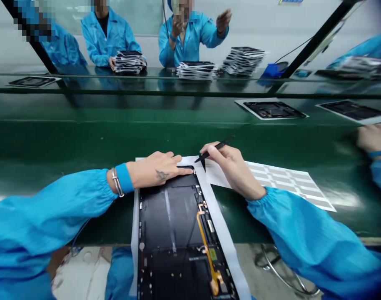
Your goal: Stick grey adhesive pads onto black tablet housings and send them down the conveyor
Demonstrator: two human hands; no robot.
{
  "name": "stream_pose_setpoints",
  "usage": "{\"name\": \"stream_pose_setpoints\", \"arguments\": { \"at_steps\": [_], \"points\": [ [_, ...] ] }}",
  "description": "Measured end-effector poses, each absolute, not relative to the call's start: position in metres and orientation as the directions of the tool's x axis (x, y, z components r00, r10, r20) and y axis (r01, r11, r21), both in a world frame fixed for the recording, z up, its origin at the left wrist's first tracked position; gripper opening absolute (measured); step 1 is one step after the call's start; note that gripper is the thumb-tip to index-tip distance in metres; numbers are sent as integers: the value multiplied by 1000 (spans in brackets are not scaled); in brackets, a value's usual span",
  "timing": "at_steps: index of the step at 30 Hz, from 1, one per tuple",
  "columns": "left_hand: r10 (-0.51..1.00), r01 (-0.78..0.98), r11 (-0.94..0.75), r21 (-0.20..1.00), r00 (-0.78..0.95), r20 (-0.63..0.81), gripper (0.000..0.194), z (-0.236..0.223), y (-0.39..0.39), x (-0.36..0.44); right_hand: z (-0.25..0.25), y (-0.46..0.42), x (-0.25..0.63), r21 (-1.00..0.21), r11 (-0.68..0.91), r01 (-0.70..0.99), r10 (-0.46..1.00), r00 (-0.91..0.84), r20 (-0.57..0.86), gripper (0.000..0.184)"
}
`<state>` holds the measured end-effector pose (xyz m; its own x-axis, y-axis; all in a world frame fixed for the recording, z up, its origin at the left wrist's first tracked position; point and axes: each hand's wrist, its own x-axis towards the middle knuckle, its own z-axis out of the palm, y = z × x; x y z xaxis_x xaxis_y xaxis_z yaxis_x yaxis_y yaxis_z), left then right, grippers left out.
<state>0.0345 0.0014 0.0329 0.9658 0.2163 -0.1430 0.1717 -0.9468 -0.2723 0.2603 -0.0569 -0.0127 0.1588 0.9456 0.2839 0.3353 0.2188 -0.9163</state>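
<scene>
- Left hand [159, 166], index finger extended, should press only lightly on the black panel [184, 225], which overhangs the counter [99, 137] edge.
- Right hand [231, 162] pinches the tweezers [204, 156]; their tips should not scratch.

flat black rectangular panel [184, 233] at six o'clock, orange ribbon cable [204, 238] along its three-o'clock side, white backing sheet [224, 225], slim black pointed tool [221, 145], white paper [289, 183] gridded with grey rectangles, green tabletop [115, 133], blue fabric sleeves [68, 204]

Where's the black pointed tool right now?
In the head view, the black pointed tool is in the right hand, near the far right corner of the black panel.
</scene>
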Motion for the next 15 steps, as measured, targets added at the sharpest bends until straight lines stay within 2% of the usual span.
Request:
{"name": "stream_pose_setpoints", "arguments": {
  "at_steps": [3, 6, 8, 10, 12, 15],
  "points": [
    [224, 198, -948, -248, 971, -79, 58, 21, 1, 24, -9, -59, 261, -820, 332, 466, 913, 58, 403, 32],
    [216, 221, -967, -125, 975, 57, 46, 2, 3, 4, -3, -61, 253, -613, 483, 626, 861, -212, 462, 19],
    [208, 216, -976, -28, 963, 173, 42, -10, 5, -7, 1, -59, 243, -426, 581, 693, 808, -432, 400, 18],
    [194, 192, -981, 33, 946, 259, 42, -19, 6, -12, 5, -55, 234, -279, 635, 721, 772, -573, 275, 19],
    [182, 171, -983, 62, 936, 302, 42, -23, 7, -13, 8, -48, 226, -182, 655, 733, 755, -634, 164, 18],
    [178, 156, -983, 93, 930, 323, 39, -23, 6, -9, 13, -39, 221, -105, 679, 727, 734, -677, 53, 15]
  ]
}}
